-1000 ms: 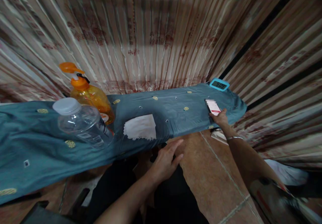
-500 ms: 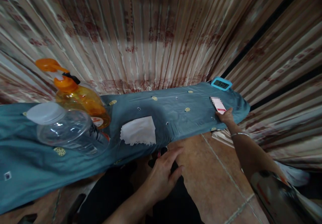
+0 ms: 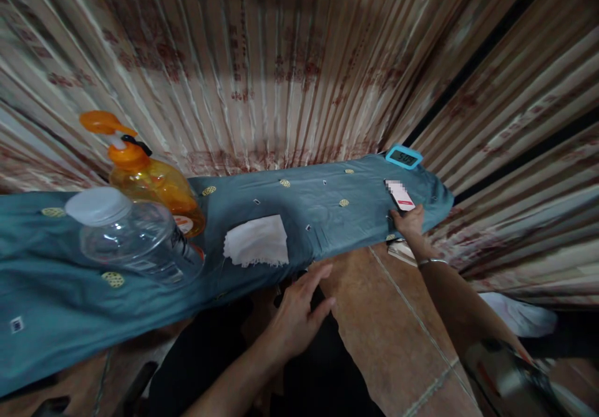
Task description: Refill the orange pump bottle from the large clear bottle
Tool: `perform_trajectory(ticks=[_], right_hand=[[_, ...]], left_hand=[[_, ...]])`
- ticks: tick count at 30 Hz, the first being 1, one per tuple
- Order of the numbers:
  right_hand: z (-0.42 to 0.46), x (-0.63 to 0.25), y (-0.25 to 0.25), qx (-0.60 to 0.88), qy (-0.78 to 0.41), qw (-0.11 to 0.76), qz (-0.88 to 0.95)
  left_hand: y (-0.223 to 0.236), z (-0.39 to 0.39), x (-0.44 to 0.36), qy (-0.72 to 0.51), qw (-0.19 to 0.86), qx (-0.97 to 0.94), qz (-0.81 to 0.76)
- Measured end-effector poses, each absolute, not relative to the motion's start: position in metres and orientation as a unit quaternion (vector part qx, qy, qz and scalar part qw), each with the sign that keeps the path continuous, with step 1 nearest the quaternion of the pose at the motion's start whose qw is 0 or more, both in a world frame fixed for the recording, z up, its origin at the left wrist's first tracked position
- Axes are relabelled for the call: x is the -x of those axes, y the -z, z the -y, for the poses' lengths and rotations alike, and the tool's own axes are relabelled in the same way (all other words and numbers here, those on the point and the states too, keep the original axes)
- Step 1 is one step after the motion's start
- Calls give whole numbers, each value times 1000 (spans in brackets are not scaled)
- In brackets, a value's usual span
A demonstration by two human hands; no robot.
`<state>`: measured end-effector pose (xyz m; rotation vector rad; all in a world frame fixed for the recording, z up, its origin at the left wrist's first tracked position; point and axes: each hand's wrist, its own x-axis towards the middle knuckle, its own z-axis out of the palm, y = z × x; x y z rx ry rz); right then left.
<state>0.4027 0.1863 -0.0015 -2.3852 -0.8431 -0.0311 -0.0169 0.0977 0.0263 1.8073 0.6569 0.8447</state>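
My right hand [image 3: 410, 220] is stretched out at the near end of a phone [image 3: 400, 196] on the teal cloth. Its thumb is spread to the left of the phone's lower corner and its fingers lie at the right; contact is hard to make out. The phone's bright screen is partly pixelated. In front of my lap, my left hand [image 3: 302, 311] hovers empty, thumb and fingers apart. Nearest to it, a white cloth [image 3: 256, 241] with a frayed edge lies flat on the covered bench [image 3: 327, 217].
At the left stand a clear plastic bottle with a white cap [image 3: 140, 239] and an orange pump bottle [image 3: 161, 186]. A blue-framed digital clock [image 3: 404, 156] sits near the far right end. Pleated curtains [image 3: 281, 61] hang behind the bench; floor tiles [image 3: 388, 317] show below.
My right hand has drawn back slightly from the phone, its thumb now spread away from the corner. The view has shifted a little; my left hand stays much the same.
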Motion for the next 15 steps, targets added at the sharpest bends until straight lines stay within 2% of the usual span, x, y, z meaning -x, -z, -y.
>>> perform_trajectory(ticks=[4, 9, 13, 15], right_hand=[[-187, -359, -10, 849, -18, 361, 385], [-165, -240, -24, 731, -82, 434, 520], [-141, -141, -33, 602, -123, 460, 641], [-139, -113, -35, 559, -76, 440, 699]], left_hand=[[-22, -101, 13, -368, 567, -679, -286], [-20, -104, 5, -374, 734, -476, -307], [-31, -106, 4, -408, 789, -362, -283], [-39, -104, 7, -420, 804, -335, -256]])
